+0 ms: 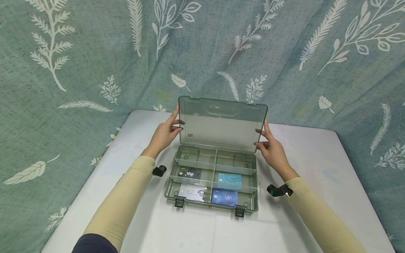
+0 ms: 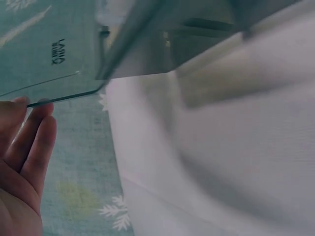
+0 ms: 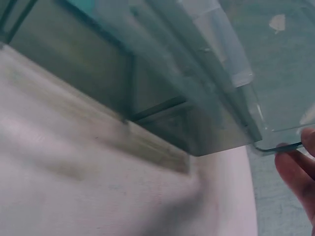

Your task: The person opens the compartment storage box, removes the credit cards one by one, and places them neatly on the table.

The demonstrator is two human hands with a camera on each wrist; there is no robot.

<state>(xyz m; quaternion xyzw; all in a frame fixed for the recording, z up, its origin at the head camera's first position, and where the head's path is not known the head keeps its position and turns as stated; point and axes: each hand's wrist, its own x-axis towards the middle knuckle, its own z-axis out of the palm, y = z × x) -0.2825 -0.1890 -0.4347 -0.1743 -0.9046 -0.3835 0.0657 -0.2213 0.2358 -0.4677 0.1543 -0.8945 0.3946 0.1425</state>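
A smoky grey-green plastic compartment box (image 1: 197,154) sits near the middle of the white table (image 1: 190,232), its see-through lid (image 1: 221,130) raised along the back edge. Small dark print marks the lid's lower left corner, and a moulded recess shows near its top. The left hand (image 1: 164,135) pinches the lid's left edge between thumb and fingers; the right hand (image 1: 274,151) pinches the right edge likewise. White surface spreads to both sides and in front — behind, the leaf-patterned fabric (image 1: 202,52) rises past the table's far edge. Dividers make two columns of three: the middle row holds a black card (image 1: 197,172) left and a teal card (image 1: 229,180) right — the front row, a white card (image 1: 192,192) and a blue card (image 1: 224,197).
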